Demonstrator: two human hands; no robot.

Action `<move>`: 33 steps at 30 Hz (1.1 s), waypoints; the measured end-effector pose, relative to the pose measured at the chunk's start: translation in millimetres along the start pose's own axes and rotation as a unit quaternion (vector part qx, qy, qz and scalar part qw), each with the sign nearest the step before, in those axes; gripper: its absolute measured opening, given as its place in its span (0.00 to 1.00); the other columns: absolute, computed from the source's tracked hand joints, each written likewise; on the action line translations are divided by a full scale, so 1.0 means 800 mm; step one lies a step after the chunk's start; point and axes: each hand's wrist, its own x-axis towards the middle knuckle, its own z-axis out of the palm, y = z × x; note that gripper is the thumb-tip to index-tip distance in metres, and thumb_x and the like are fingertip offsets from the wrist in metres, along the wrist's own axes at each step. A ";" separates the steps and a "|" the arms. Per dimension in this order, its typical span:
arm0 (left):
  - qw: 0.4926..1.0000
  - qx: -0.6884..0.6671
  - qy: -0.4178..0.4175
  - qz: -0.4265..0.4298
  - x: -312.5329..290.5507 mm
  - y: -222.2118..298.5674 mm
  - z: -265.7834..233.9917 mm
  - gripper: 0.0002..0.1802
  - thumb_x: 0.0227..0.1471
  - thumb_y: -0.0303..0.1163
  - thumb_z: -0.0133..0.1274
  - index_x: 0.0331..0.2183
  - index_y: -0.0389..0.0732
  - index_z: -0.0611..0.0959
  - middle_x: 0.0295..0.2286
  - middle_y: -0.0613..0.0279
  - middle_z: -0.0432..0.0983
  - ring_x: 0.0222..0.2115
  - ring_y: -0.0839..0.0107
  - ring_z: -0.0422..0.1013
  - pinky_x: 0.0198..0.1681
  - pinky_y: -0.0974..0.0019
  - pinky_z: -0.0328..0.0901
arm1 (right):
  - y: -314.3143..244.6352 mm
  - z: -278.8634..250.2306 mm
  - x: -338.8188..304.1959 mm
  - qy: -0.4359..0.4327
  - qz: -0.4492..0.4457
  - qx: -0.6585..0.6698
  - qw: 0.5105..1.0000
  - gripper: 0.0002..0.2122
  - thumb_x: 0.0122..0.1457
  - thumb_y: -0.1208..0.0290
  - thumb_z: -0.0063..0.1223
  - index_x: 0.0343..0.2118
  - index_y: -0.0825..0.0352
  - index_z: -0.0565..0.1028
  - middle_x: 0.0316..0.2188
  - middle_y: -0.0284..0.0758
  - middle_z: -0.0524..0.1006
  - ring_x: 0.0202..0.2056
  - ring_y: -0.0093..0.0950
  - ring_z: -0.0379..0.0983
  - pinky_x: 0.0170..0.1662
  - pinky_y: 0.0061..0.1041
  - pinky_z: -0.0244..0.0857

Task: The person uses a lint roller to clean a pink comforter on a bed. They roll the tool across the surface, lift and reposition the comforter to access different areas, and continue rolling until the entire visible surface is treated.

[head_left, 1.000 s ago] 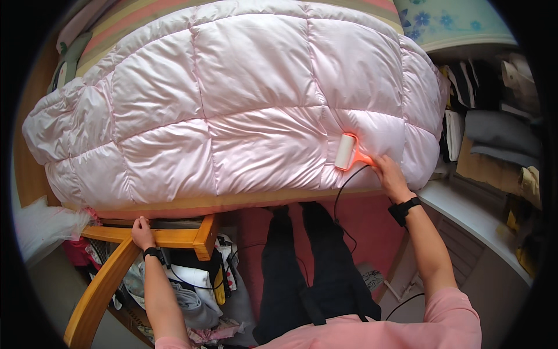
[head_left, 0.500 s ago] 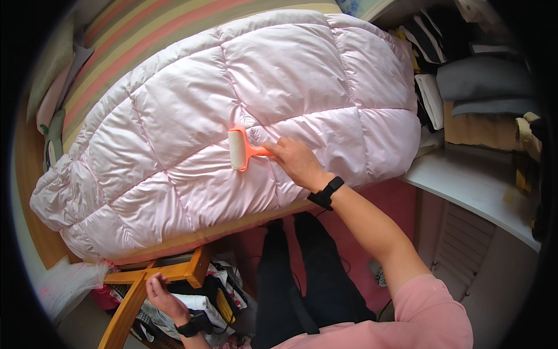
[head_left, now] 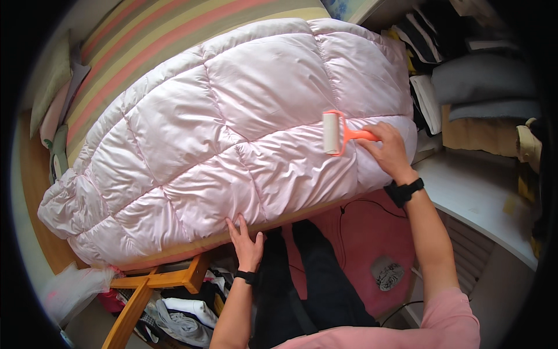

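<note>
Lint roller [head_left: 348, 135] sideways, pointing left

Soft, even light here, and the pale pink quilt [head_left: 261, 75] takes most of it, a satiny sheen riding its folds, gentle grey shading down in the creases. Over to the right, the shelved clothes [head_left: 482, 78] sink into murk, detail going mushy toward the rim. The white desktop [head_left: 465, 180] gives a mild gleam, its edge bowing with the fisheye. Black swallows all 4 corners! Nearer the centre, the orange-handled roller [head_left: 350, 135] reads fairly crisply.
</note>
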 end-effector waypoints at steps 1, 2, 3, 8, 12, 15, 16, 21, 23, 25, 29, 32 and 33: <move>1.000 0.005 -0.006 -0.008 0.006 -0.002 0.005 0.49 0.51 0.33 0.63 0.69 0.42 0.58 0.69 0.33 0.35 0.69 0.35 0.40 0.71 0.48 0.45 | -0.016 0.026 0.018 -0.005 -0.034 0.024 0.999 0.13 0.55 0.62 0.66 0.39 0.65 0.83 0.34 0.37 0.79 0.39 0.40 0.74 0.43 0.39 0.67; 1.000 0.005 -0.018 -0.013 0.011 -0.004 0.009 0.50 0.50 0.32 0.63 0.69 0.42 0.58 0.69 0.32 0.35 0.69 0.35 0.40 0.71 0.48 0.45 | -0.031 0.052 0.035 -0.004 -0.082 0.044 0.996 0.14 0.54 0.61 0.67 0.39 0.64 0.83 0.33 0.37 0.79 0.39 0.40 0.74 0.43 0.39 0.67; 1.000 0.018 -0.022 -0.008 0.015 -0.006 0.011 0.50 0.50 0.32 0.63 0.70 0.42 0.58 0.69 0.31 0.35 0.70 0.35 0.39 0.71 0.49 0.44 | -0.046 0.079 0.050 0.014 -0.114 0.088 0.990 0.14 0.54 0.60 0.67 0.38 0.62 0.82 0.32 0.36 0.78 0.38 0.40 0.73 0.43 0.39 0.67; 0.998 0.042 -0.045 -0.031 0.027 -0.018 0.016 0.51 0.50 0.31 0.63 0.70 0.43 0.57 0.69 0.30 0.34 0.70 0.36 0.39 0.71 0.51 0.45 | -0.029 0.123 0.106 -0.018 -0.126 0.071 0.989 0.12 0.53 0.57 0.67 0.36 0.58 0.84 0.31 0.35 0.78 0.38 0.38 0.75 0.44 0.39 0.67; 0.998 0.033 -0.035 -0.045 0.035 -0.028 0.024 0.51 0.49 0.32 0.63 0.70 0.43 0.57 0.69 0.29 0.34 0.70 0.36 0.39 0.71 0.51 0.44 | 0.101 0.026 0.094 -0.056 0.008 0.007 0.998 0.13 0.56 0.60 0.65 0.40 0.62 0.84 0.32 0.37 0.79 0.40 0.40 0.74 0.46 0.38 0.67; 0.997 0.040 -0.031 -0.059 0.038 -0.024 0.030 0.50 0.49 0.33 0.63 0.69 0.39 0.59 0.68 0.28 0.36 0.70 0.36 0.39 0.71 0.51 0.44 | 0.179 -0.050 0.028 0.041 0.147 -0.087 0.984 0.14 0.57 0.59 0.65 0.40 0.63 0.83 0.33 0.38 0.80 0.40 0.42 0.75 0.46 0.39 0.68; 0.997 0.041 -0.025 -0.068 0.038 -0.018 0.031 0.50 0.48 0.33 0.63 0.69 0.39 0.59 0.68 0.28 0.37 0.70 0.36 0.39 0.71 0.51 0.44 | 0.191 -0.058 0.004 0.085 0.195 -0.100 0.972 0.14 0.58 0.60 0.64 0.41 0.64 0.83 0.33 0.38 0.80 0.41 0.43 0.75 0.47 0.40 0.68; 0.990 0.013 0.106 -0.091 0.023 0.069 0.029 0.39 0.50 0.35 0.62 0.61 0.34 0.69 0.64 0.30 0.49 0.66 0.37 0.48 0.70 0.44 0.44 | 0.143 -0.009 -0.107 0.264 0.364 0.234 0.862 0.14 0.70 0.57 0.52 0.41 0.66 0.75 0.26 0.28 0.71 0.27 0.22 0.67 0.31 0.24 0.62; 0.992 -0.088 0.084 0.027 0.016 0.126 0.025 0.34 0.54 0.34 0.61 0.59 0.33 0.71 0.61 0.40 0.60 0.63 0.44 0.57 0.67 0.52 0.52 | 0.076 0.033 -0.128 0.220 0.436 0.527 0.695 0.10 0.72 0.61 0.49 0.37 0.62 0.71 0.24 0.21 0.63 0.21 0.10 0.53 0.22 0.13 0.47; 0.933 -0.335 -0.132 0.022 0.015 0.185 0.026 0.33 0.59 0.36 0.60 0.60 0.34 0.71 0.56 0.49 0.69 0.60 0.55 0.64 0.64 0.58 0.57 | -0.006 0.075 -0.141 0.138 0.436 0.615 0.643 0.07 0.72 0.65 0.50 0.40 0.63 0.70 0.26 0.23 0.65 0.22 0.12 0.56 0.24 0.13 0.51; 0.855 -0.476 -0.206 0.010 0.022 0.267 0.026 0.29 0.63 0.37 0.58 0.60 0.33 0.72 0.55 0.53 0.72 0.56 0.64 0.68 0.63 0.60 0.60 | -0.120 0.117 -0.152 -0.049 0.329 0.613 0.717 0.15 0.71 0.62 0.52 0.48 0.70 0.72 0.34 0.30 0.76 0.34 0.17 0.70 0.39 0.19 0.66; 0.858 -0.491 -0.125 -0.091 0.028 0.282 0.021 0.16 0.69 0.36 0.49 0.47 0.33 0.80 0.44 0.58 0.81 0.45 0.71 0.75 0.55 0.65 0.67 | -0.134 0.113 -0.163 -0.100 0.258 0.576 0.769 0.16 0.71 0.64 0.51 0.53 0.71 0.72 0.40 0.37 0.79 0.42 0.25 0.75 0.48 0.27 0.69; 0.860 -0.483 -0.138 -0.086 0.029 0.279 0.019 0.17 0.70 0.37 0.47 0.47 0.33 0.80 0.44 0.57 0.80 0.45 0.70 0.75 0.55 0.65 0.67 | -0.122 0.111 -0.165 -0.110 0.202 0.530 0.816 0.18 0.70 0.65 0.53 0.55 0.71 0.71 0.44 0.43 0.77 0.44 0.33 0.76 0.50 0.29 0.69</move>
